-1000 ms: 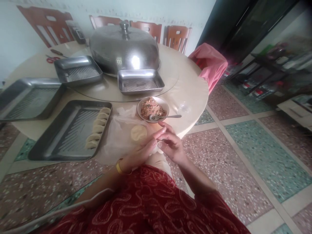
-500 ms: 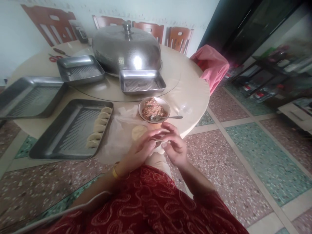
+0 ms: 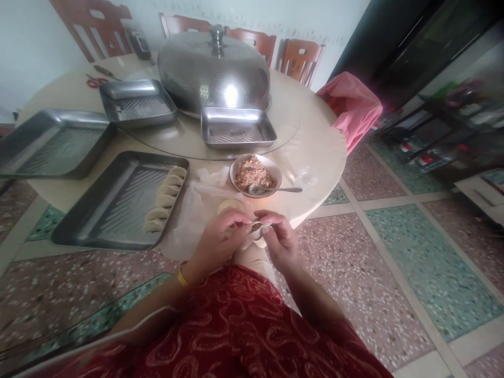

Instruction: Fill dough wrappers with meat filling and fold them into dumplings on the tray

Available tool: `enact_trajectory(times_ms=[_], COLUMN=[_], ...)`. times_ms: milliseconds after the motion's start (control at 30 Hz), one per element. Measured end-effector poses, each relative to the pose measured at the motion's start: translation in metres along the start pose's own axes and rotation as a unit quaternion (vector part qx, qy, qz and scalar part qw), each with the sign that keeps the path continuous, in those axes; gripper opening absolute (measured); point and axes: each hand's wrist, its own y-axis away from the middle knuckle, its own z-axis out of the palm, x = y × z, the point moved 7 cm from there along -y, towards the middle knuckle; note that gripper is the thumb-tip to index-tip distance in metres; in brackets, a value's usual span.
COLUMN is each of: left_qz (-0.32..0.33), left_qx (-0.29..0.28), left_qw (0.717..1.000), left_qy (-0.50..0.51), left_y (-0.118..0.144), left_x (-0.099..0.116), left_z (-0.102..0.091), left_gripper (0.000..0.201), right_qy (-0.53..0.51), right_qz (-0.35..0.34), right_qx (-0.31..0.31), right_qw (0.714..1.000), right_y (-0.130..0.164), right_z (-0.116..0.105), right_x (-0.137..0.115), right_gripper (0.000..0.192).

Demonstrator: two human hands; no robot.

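Between my hands, just off the table's near edge, is a dumpling (image 3: 256, 231) whose wrapper is folded up, with an opening showing at the top. My left hand (image 3: 220, 236) pinches its left side, and my right hand (image 3: 280, 236) pinches its right side with thumb and fingers. Beyond them stands a bowl of minced filling (image 3: 254, 170) with a spoon (image 3: 279, 189) resting across it. Partly behind my left hand lies a round dough wrapper (image 3: 229, 206) on a crumpled plastic sheet (image 3: 197, 210). Several folded dumplings (image 3: 164, 201) line the right side of a large metal tray (image 3: 106, 205).
More metal trays stand on the round table: one at far left (image 3: 59, 144), one behind it (image 3: 137, 105), one in the middle (image 3: 238, 128). A big domed steel lid (image 3: 214, 71) rises at the back. Red-handled scissors (image 3: 95, 82) lie at back left.
My fingers have drawn in around the wrapper's edge, and its opening now faces up more plainly. The view has shifted slightly, so the table things appear a little higher and further right.
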Motion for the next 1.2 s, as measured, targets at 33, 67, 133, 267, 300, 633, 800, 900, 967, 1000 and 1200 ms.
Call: enact_trajectory(times_ms=[33, 67, 133, 267, 300, 633, 800, 900, 967, 1000, 1200], left_qz=[0.008, 0.014, 0.023, 0.044, 0.049, 0.073, 0.116, 0.127, 0.125, 0.121, 0.078], left_qx=[0.000, 0.001, 0.005, 0.002, -0.001, -0.030, -0.049, -0.042, -0.029, -0.020, 0.017], left_qw=[1.000, 1.000, 0.998, 0.996, 0.996, 0.993, 0.987, 0.985, 0.985, 0.986, 0.992], left_qy=[-0.012, -0.026, -0.051, -0.074, -0.080, -0.089, -0.097, -0.110, -0.114, -0.115, -0.101], left_y=[0.000, 0.000, -0.001, -0.002, -0.002, -0.001, 0.000, 0.001, 0.001, 0.001, 0.001], left_x=[0.001, 0.002, 0.005, 0.011, 0.011, 0.014, 0.025, 0.028, 0.026, 0.024, 0.014], left_z=[0.000, 0.000, 0.000, 0.001, 0.001, 0.001, 0.001, 0.000, -0.001, -0.001, -0.006], left_gripper=[0.007, 0.007, 0.008, 0.011, 0.011, 0.009, 0.009, 0.010, 0.009, 0.009, 0.008], right_qy=[-0.003, -0.003, 0.005, 0.050, 0.056, 0.023, 0.069, 0.071, 0.050, 0.037, 0.023], right_qz=[0.000, 0.000, -0.007, -0.053, -0.062, -0.021, -0.067, -0.071, -0.055, -0.048, -0.049], right_qx=[0.002, 0.000, -0.012, -0.039, -0.046, -0.061, -0.061, -0.054, -0.043, -0.038, -0.027], right_qw=[1.000, 1.000, 1.000, 0.997, 0.995, 0.998, 0.994, 0.994, 0.996, 0.997, 0.998], right_y=[0.000, 0.000, -0.001, -0.003, -0.003, 0.000, -0.003, -0.004, -0.003, -0.003, -0.003], right_z=[0.000, 0.000, 0.002, 0.006, 0.007, 0.011, 0.011, 0.010, 0.010, 0.009, 0.009], right_x=[0.001, 0.001, 0.000, -0.012, -0.014, -0.007, -0.015, -0.017, -0.014, -0.012, -0.009], right_gripper=[0.011, 0.010, 0.008, 0.006, 0.006, 0.011, 0.025, 0.025, 0.021, 0.019, 0.008])
